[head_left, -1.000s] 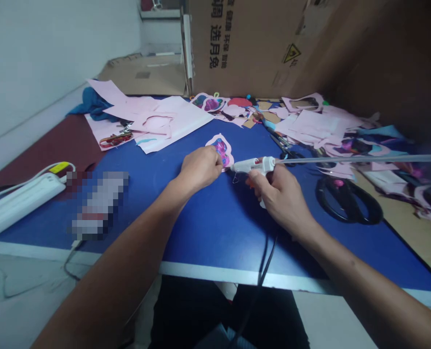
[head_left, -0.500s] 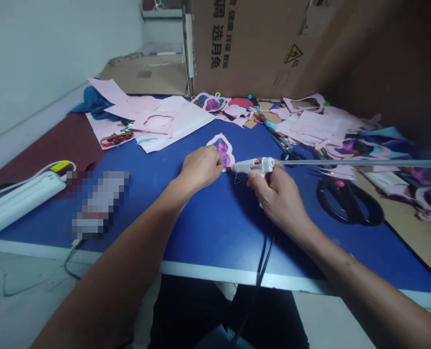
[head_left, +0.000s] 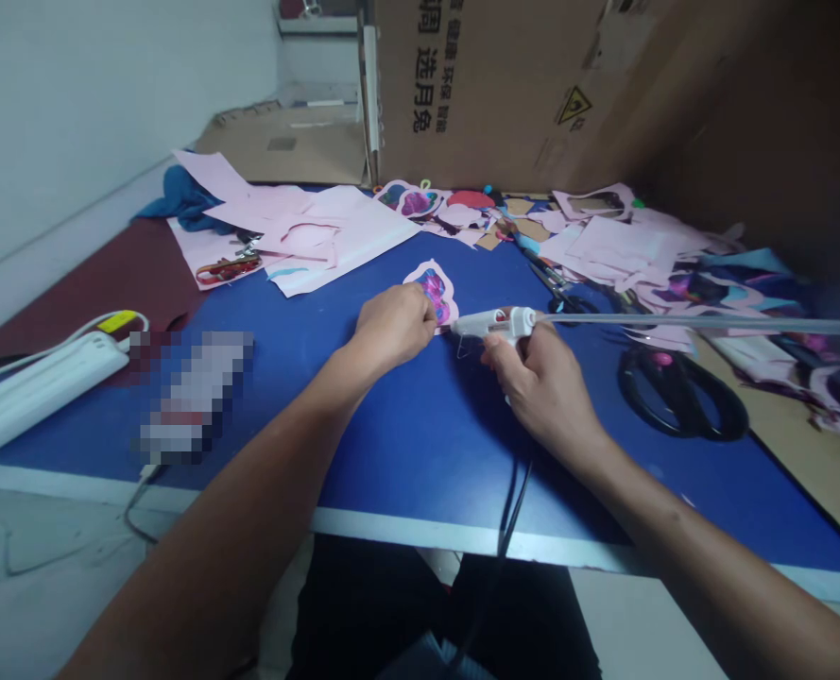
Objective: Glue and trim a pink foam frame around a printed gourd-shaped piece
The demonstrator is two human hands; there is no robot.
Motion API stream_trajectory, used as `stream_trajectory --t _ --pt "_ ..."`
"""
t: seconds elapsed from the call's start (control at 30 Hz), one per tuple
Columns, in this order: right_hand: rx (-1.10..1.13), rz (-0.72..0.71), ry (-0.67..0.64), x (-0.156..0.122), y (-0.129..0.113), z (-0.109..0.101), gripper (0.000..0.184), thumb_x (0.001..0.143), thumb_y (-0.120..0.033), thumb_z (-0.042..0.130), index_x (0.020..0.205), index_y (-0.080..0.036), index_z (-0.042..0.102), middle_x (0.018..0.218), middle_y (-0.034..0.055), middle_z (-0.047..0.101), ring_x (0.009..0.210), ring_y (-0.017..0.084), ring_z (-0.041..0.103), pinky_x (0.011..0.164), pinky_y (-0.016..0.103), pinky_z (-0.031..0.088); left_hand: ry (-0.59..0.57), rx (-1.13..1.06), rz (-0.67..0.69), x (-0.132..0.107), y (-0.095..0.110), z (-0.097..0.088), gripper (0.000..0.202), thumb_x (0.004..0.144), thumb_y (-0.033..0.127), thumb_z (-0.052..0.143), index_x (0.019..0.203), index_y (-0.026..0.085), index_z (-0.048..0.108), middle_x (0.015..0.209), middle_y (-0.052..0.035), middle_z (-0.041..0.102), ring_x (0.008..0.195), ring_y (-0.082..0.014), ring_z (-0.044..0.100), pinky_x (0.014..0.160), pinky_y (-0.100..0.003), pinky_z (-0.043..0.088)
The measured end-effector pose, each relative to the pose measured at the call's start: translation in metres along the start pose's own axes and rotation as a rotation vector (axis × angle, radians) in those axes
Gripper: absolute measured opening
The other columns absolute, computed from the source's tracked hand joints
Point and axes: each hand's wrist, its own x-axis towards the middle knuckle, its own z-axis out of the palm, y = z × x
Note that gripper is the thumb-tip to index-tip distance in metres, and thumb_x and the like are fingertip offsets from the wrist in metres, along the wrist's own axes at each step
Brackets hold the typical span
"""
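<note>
My right hand [head_left: 543,378] is wrapped round a white glue gun [head_left: 508,324], with a long clear glue stick [head_left: 689,324] running out of its back to the right. The gun's nozzle points left and meets the lower edge of a pink-rimmed cutout [head_left: 434,291] with a purple and blue shiny middle. My left hand [head_left: 396,326] is closed at the cutout's left side, its fingers pressed on or round the edge; the fingertips are partly hidden. Thin threads of glue hang below the nozzle. The gun's black cord [head_left: 511,519] drops over the table's front edge.
Black-handled scissors [head_left: 681,392] lie at the right, with smaller scissors [head_left: 554,283] behind. Pink sheets [head_left: 349,231] and scraps cover the back of the blue table [head_left: 405,453]. A power strip [head_left: 51,387] and a blurred-out device [head_left: 197,397] are at left. Cardboard [head_left: 497,94] stands behind.
</note>
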Motion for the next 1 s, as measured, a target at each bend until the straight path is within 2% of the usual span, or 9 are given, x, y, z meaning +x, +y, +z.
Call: stream_trajectory --t 0.33,0.5,0.7,0.87,1.0 --pt "0.015 0.026 0.024 0.0003 0.0001 -0.0023 0.028 0.103 -0.046 0.06 0.084 -0.025 0.061 0.074 0.0038 0.067 0.063 0.022 0.057 0.061 0.037 0.04 -0.011 0.043 -0.013 -0.0008 0.003 -0.0031 0.017 0.092 0.016 0.065 0.081 0.022 0.077 0.104 -0.0084 0.079 0.1 -0.0242 0.072 0.081 -0.035 0.05" --pt "0.008 0.036 0.028 0.0006 0.0003 -0.0038 0.028 0.104 -0.046 0.058 0.085 -0.025 0.062 0.073 0.0034 0.065 0.064 0.022 0.056 0.063 0.037 0.04 -0.018 0.039 -0.011 -0.0003 0.001 -0.0013 0.02 0.091 0.016 0.063 0.079 0.022 0.078 0.099 -0.0088 0.079 0.097 -0.025 0.071 0.08 -0.037 0.05" --pt "0.028 0.031 0.04 0.0022 0.0033 -0.0042 0.027 0.104 -0.046 0.059 0.088 -0.025 0.062 0.075 0.0041 0.067 0.067 0.023 0.058 0.064 0.037 0.04 0.028 -0.036 -0.001 -0.0001 -0.003 0.0019 0.019 0.091 0.021 0.066 0.097 0.025 0.083 0.095 -0.0085 0.078 0.099 -0.0255 0.071 0.081 -0.036 0.052" --pt "0.025 0.048 0.046 0.0032 0.0027 -0.004 0.026 0.103 -0.045 0.059 0.087 -0.025 0.062 0.076 0.0045 0.067 0.07 0.024 0.06 0.066 0.038 0.042 -0.005 0.04 -0.016 -0.0017 0.0018 -0.0019 0.018 0.092 0.017 0.064 0.085 0.022 0.08 0.106 -0.0098 0.08 0.101 -0.0255 0.072 0.082 -0.036 0.051" --pt "0.034 0.051 0.045 0.0029 0.0013 -0.0041 0.028 0.103 -0.046 0.059 0.087 -0.024 0.063 0.079 0.0058 0.068 0.072 0.024 0.062 0.068 0.039 0.043 -0.005 0.045 -0.023 -0.0022 0.0041 -0.0036 0.018 0.092 0.017 0.064 0.083 0.022 0.078 0.106 -0.0091 0.08 0.101 -0.0249 0.072 0.08 -0.035 0.049"
